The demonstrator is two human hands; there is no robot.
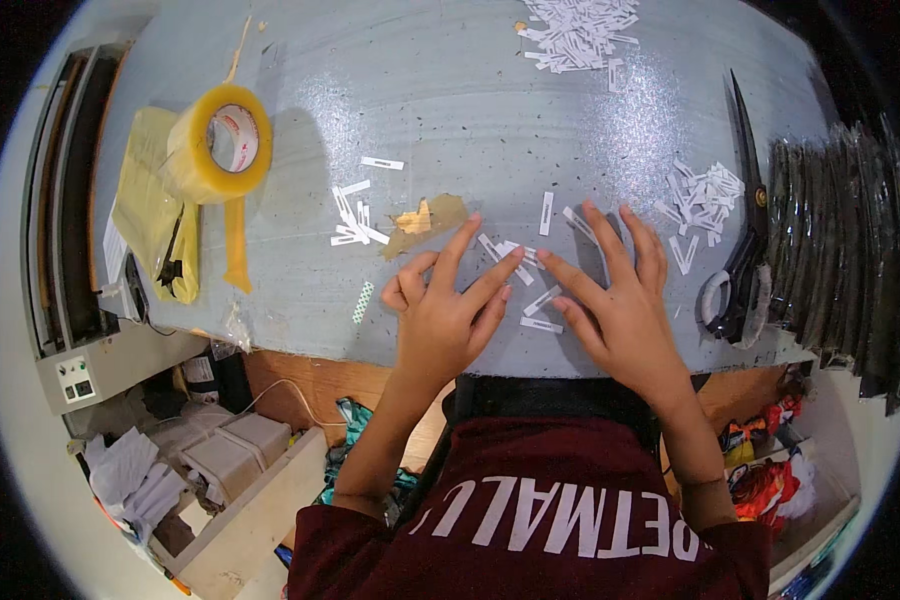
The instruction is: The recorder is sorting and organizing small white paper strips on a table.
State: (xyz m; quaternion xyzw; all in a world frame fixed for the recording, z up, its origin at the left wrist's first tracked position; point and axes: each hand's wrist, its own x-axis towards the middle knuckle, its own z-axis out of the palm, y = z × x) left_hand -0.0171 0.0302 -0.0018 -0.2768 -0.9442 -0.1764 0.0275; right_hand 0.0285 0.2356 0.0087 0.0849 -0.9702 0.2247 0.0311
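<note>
Several small white paper labels with dark print lie loose between my hands on the grey tabletop. My left hand [442, 307] is spread palm down, its index fingertip touching or just over a label [521, 274] in the middle. From the other side, the index finger of my right hand [619, 304] reaches the same small group. Its middle finger is at a slanted label [579, 223]. Another label [546, 214] lies apart, farther from me. Nearer to me are two more, a tilted label [542, 301] and a flat label [541, 325]. Neither hand grips anything.
Label heaps lie at the far edge [581, 34], right [705, 196] and left [356, 221]. Black-handled scissors [750, 225] lie beside stacked plastic-wrapped bundles [832, 240]. A tape roll [187, 165] stands by a yellow packet [146, 187] at left. A brown tape patch [427, 225] sticks to the tabletop [435, 112].
</note>
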